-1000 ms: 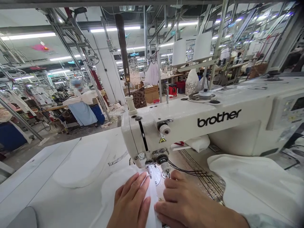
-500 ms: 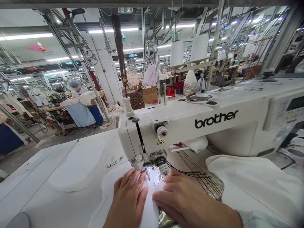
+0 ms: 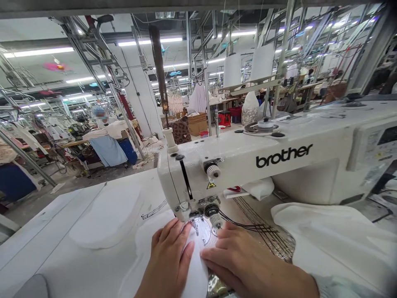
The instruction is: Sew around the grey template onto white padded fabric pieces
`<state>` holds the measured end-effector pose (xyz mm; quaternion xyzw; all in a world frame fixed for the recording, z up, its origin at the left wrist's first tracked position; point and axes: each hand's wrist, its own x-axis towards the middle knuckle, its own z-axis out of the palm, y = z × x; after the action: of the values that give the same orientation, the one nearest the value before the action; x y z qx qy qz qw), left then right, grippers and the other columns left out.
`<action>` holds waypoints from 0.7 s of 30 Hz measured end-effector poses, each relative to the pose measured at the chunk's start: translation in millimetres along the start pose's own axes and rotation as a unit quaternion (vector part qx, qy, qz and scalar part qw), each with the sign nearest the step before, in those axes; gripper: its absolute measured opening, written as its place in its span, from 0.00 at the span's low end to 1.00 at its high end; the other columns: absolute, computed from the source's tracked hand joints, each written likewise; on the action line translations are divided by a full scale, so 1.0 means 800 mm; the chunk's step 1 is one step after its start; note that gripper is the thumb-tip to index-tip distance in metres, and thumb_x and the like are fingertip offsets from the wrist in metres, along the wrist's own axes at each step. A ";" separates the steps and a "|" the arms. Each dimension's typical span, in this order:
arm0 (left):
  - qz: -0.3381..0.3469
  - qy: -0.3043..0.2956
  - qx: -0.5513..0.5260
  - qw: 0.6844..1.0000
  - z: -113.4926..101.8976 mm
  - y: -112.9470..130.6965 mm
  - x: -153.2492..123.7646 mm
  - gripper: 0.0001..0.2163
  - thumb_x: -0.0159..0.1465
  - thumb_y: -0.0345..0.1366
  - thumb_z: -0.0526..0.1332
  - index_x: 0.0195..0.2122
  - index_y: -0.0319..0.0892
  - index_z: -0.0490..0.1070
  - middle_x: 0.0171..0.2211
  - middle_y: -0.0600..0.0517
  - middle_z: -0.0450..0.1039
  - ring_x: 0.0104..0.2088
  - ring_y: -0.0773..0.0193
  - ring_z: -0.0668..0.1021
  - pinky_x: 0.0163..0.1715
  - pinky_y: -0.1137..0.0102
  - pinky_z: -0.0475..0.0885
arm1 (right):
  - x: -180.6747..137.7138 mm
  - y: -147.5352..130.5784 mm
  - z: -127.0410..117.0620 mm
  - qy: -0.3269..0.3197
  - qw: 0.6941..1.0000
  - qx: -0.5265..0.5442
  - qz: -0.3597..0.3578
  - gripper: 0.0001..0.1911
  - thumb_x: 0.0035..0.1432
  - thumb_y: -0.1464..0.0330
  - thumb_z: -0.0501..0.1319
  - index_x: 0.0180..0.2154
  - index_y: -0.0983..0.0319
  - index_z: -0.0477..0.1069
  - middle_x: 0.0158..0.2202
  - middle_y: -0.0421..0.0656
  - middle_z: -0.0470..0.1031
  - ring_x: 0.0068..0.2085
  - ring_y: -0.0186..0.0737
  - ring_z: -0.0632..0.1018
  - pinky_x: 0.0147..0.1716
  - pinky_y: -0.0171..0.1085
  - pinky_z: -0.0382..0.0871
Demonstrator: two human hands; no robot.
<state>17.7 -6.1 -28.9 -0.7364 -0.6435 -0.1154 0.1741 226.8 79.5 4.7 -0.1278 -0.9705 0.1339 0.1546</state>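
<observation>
White fabric [image 3: 197, 269] lies under the needle area of a white sewing machine [image 3: 235, 165] lettered "brother". My left hand [image 3: 172, 248] rests flat on this fabric, just left of the presser foot [image 3: 195, 227], fingers stretched forward and thumb apart. To the right of the foot, my right hand [image 3: 232, 256] is curled, with thumb and fingertips closed at the fabric's right edge. Its lower fingers are partly hidden. A lit metal needle plate [image 3: 204, 231] shows between the two hands.
A stack of rounded white pieces [image 3: 105, 221] lies left on the table. More white cloth [image 3: 335, 244] is bunched at right. Dark threads [image 3: 263, 227] spread over the machine bed. Two thread cones [image 3: 232, 70] stand behind. A person [image 3: 102, 118] sits at another station, back left.
The whole view has shifted slightly right and down. Both hands keep nearly the same place and pose beside the presser foot.
</observation>
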 end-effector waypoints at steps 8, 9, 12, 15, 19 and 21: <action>0.007 0.009 -0.064 0.998 -0.020 0.012 0.009 0.16 0.67 0.32 0.52 0.52 0.36 0.73 0.51 0.42 0.74 0.49 0.55 0.76 0.46 0.60 0.76 | -0.002 -0.002 -0.002 -0.018 1.000 -0.004 0.015 0.12 0.69 0.70 0.51 0.31 0.60 0.65 0.28 0.37 0.69 0.32 0.35 0.68 0.40 0.37 0.58; 0.003 -0.001 -0.066 0.998 -0.023 0.016 0.011 0.16 0.67 0.31 0.52 0.52 0.36 0.73 0.50 0.42 0.75 0.48 0.54 0.77 0.46 0.59 0.76 | -0.002 -0.002 -0.002 -0.019 1.000 -0.002 0.014 0.12 0.69 0.70 0.51 0.31 0.60 0.66 0.28 0.37 0.69 0.32 0.35 0.68 0.40 0.37 0.58; -0.031 -0.020 -0.059 0.998 -0.027 0.031 0.010 0.17 0.65 0.31 0.53 0.52 0.34 0.72 0.51 0.41 0.75 0.47 0.51 0.77 0.44 0.56 0.77 | -0.003 -0.003 0.001 -0.008 1.000 0.007 0.008 0.14 0.70 0.68 0.50 0.32 0.60 0.68 0.28 0.38 0.70 0.33 0.37 0.69 0.38 0.38 0.59; -0.057 0.009 -0.053 0.997 -0.021 0.040 0.003 0.20 0.64 0.36 0.56 0.55 0.33 0.70 0.54 0.39 0.73 0.50 0.47 0.76 0.46 0.55 0.77 | -0.004 -0.005 0.001 0.019 1.000 0.021 -0.004 0.16 0.70 0.68 0.48 0.32 0.60 0.69 0.28 0.40 0.71 0.32 0.38 0.70 0.38 0.39 0.60; -0.014 0.057 -0.065 0.996 -0.019 0.029 -0.011 0.20 0.62 0.38 0.59 0.53 0.33 0.71 0.54 0.40 0.74 0.51 0.47 0.77 0.46 0.55 0.78 | -0.007 -0.012 -0.007 0.029 0.998 0.058 -0.016 0.15 0.66 0.69 0.53 0.25 0.61 0.67 0.23 0.39 0.69 0.29 0.36 0.70 0.44 0.42 0.62; 0.036 0.068 -0.088 0.993 -0.028 0.017 -0.021 0.15 0.64 0.31 0.57 0.50 0.36 0.74 0.51 0.44 0.77 0.49 0.51 0.79 0.45 0.59 0.78 | -0.007 -0.018 -0.013 0.018 0.996 0.083 -0.019 0.10 0.62 0.70 0.57 0.28 0.61 0.69 0.25 0.39 0.70 0.31 0.37 0.71 0.46 0.42 0.62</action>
<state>30.1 -31.7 -16.2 -0.7620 -0.5905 -0.2149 0.1564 232.6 66.5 16.6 -0.0987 -0.9553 0.2090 0.1843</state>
